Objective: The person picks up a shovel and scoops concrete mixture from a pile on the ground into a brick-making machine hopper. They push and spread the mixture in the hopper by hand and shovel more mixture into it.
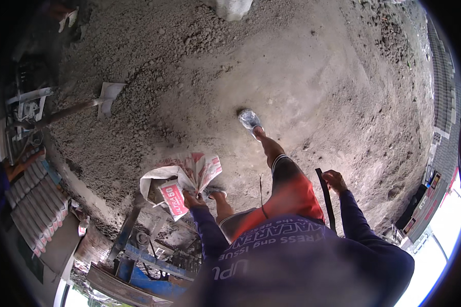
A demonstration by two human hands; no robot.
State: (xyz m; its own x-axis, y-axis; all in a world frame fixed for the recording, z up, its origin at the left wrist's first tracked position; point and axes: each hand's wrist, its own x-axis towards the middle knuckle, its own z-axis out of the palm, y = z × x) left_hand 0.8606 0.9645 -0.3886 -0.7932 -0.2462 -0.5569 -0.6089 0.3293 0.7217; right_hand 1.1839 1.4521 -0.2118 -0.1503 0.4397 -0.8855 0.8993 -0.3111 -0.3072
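My left hand is closed on the gathered edge of a white-and-red paper sack. The sack hangs crumpled beside my left leg, its mouth gaping to the left and a printed red panel folded outward. On the right, my bent right hand pinches a dark flat strap near its upper end. That strap runs down toward my waist, where its lower end goes out of sight. One dusty grey shoe stands forward on the ground; the other is partly behind the sack.
Grey, powdery ground spreads ahead, with lumpy soil on the left. A shovel lies there, its handle pointing left. Blue metal equipment stands at lower left, near corrugated sheets. A pale block sits at the far edge.
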